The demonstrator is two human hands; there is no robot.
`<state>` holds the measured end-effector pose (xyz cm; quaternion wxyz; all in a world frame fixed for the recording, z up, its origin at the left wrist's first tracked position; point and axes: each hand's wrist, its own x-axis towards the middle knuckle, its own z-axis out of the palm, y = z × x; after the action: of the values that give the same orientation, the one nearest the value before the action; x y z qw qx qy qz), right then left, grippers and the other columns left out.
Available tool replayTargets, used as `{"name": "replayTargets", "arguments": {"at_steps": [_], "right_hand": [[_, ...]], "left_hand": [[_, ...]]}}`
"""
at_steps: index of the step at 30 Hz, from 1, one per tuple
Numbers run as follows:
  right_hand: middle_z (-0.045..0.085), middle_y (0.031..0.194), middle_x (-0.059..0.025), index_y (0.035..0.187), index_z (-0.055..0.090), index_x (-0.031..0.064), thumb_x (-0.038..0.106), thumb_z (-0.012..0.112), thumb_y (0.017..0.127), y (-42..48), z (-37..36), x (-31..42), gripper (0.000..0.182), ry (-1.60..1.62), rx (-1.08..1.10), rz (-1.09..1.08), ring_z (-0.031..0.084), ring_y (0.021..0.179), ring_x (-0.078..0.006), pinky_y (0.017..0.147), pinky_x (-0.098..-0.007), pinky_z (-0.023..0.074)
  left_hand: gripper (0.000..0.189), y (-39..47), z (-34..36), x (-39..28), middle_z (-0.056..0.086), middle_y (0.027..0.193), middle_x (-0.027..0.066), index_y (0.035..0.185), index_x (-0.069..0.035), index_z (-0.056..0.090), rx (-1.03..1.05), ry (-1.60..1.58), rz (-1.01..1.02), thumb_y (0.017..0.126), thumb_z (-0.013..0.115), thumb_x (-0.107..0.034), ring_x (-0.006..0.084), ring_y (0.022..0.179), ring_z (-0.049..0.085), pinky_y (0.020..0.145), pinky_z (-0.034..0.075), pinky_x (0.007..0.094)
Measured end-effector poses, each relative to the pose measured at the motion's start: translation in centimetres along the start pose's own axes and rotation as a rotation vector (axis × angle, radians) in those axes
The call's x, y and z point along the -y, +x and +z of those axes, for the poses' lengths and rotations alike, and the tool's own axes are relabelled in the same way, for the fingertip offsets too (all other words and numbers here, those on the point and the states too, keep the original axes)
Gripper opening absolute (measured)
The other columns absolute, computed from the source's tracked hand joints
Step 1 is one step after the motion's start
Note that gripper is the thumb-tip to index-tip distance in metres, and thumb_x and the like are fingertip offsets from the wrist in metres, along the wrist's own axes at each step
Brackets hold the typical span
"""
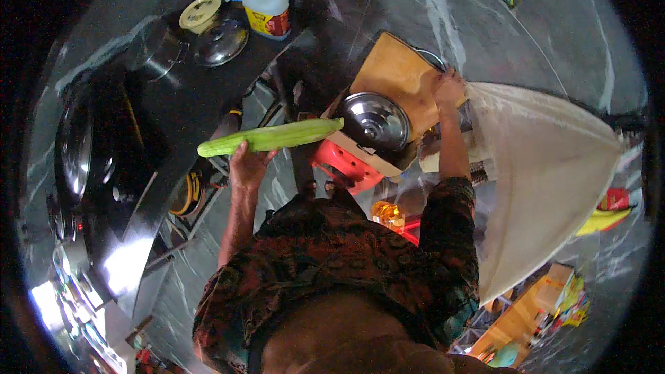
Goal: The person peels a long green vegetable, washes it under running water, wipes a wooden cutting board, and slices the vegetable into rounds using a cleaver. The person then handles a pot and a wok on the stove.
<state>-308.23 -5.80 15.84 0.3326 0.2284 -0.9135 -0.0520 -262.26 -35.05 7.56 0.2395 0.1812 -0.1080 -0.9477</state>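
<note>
A long green gourd (pixel 270 137), probably a sponge gourd, lies across my left hand (pixel 250 166), thumb on the near side. The gourd's right end reaches to the rim of an open cardboard box (pixel 358 151). My right hand (pixel 450 88) grips the right edge of a wooden cutting board (pixel 397 78), close to its curved metal handle (pixel 431 55). That board is tilted and stands behind a round stainless steel lid (pixel 375 122) in the box. A red plastic stool (pixel 345 165) is under the box; whatever lies beneath the lid is hidden.
Left is a black counter (pixel 208 88) with a glass lid (pixel 222 44), a yellow-lidded tub (pixel 200 13) and a plastic jug (pixel 266 8). A pale cloth (pixel 540 182) hangs at right. A bottle of amber liquid (pixel 388 215) stands low by my body.
</note>
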Motion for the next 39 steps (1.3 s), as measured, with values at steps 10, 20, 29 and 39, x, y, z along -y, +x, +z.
{"name": "replayTargets", "arguments": {"at_steps": [10,20,29,39], "right_hand": [[0.063,0.091,-0.0211,0.091,0.065,0.0046,0.062,0.042,0.079,3.6,-0.7,-4.0,0.063,0.21,0.512,-0.072,0.058,0.091,-0.0382,0.076,-0.0467,0.0463],[0.062,0.074,-0.0197,0.083,0.056,0.0068,0.029,0.05,0.088,3.3,-0.5,-0.9,0.024,0.312,0.315,-0.069,0.059,0.068,-0.0412,0.059,-0.0515,0.0442],[0.061,0.069,-0.0171,0.083,0.062,0.0102,0.026,0.055,0.084,6.7,-8.6,0.7,0.017,0.49,-0.011,-0.225,0.059,0.059,-0.0376,0.051,-0.0449,0.0461],[0.06,0.069,-0.0114,0.087,0.063,0.0098,0.019,0.055,0.086,10.0,-21.1,2.7,0.012,0.803,-0.209,-0.343,0.056,0.059,-0.0295,0.055,-0.0368,0.0448]], "left_hand": [[0.038,-1.7,2.9,3.5,0.055,0.116,0.0137,0.108,-0.006,0.057,-0.095,-0.007,0.077,0.079,0.067,-0.029,0.035,0.11,0.05,0.091,0.043,0.0517],[0.039,-4.3,4.1,4.5,0.058,0.114,0.0151,0.111,-0.007,0.055,-0.167,0.013,0.195,0.08,0.065,-0.03,0.0323,0.107,0.055,0.093,0.042,0.0531],[0.034,-7.6,1.6,4.9,0.061,0.108,0.0164,0.107,-0.003,0.056,-0.165,-0.091,0.306,0.082,0.062,-0.025,0.0324,0.1,0.06,0.087,0.048,0.0511],[0.037,-11.0,-1.3,8.2,0.064,0.104,0.011,0.105,-0.007,0.059,-0.256,-0.199,0.36,0.077,0.066,-0.03,0.0258,0.093,0.062,0.086,0.049,0.047]]}}
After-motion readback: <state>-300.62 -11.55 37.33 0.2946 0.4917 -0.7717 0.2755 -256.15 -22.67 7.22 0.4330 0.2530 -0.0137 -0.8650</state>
